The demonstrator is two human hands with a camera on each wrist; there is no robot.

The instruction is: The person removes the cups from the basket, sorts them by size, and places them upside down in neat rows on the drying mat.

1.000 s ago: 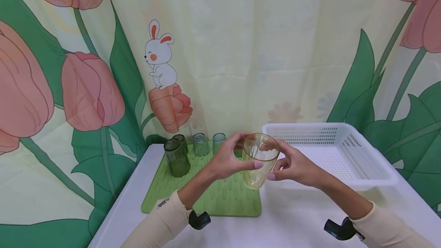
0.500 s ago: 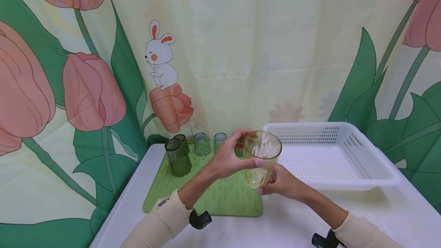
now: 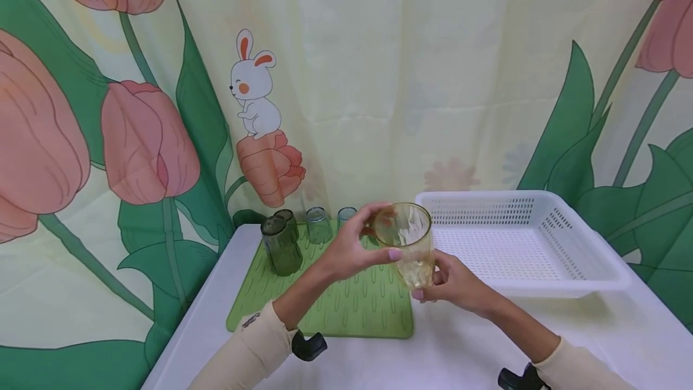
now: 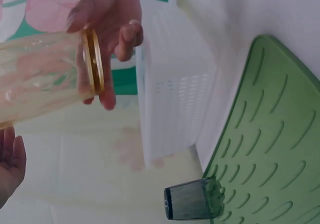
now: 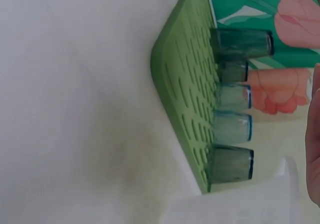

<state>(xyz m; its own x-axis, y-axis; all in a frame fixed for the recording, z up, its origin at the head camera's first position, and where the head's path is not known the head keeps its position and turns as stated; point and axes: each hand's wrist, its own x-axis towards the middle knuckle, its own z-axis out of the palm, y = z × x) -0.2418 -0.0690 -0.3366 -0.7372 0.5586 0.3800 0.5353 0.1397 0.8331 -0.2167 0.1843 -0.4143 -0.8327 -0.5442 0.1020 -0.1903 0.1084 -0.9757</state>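
Note:
A clear yellow drinking glass (image 3: 412, 257) is held in the air over the right part of the green drying mat (image 3: 373, 312), its rim up and slightly tilted. My left hand (image 3: 349, 251) grips it near the rim, thumb in front and fingers behind. Low on its right side, my right hand (image 3: 460, 284) holds the glass near the base. In the left wrist view, fingers of the right hand (image 4: 112, 29) touch the thick amber base, and left fingertips (image 4: 17, 156) show at the edge. Only a sliver of the right hand (image 5: 313, 149) appears in the right wrist view.
Upside-down glasses stand on the mat: a tall dark green glass (image 3: 281, 248), a shorter green one behind it, and bluish ones (image 3: 319, 227). Another dark glass (image 5: 232, 164) stands by the white perforated basket (image 3: 585, 257). A printed curtain (image 3: 460, 77) hangs behind the table.
My right hand has moved down and left from the glass's upper side to near its base. The glass has shifted slightly left and leans differently. My left hand keeps its grip.

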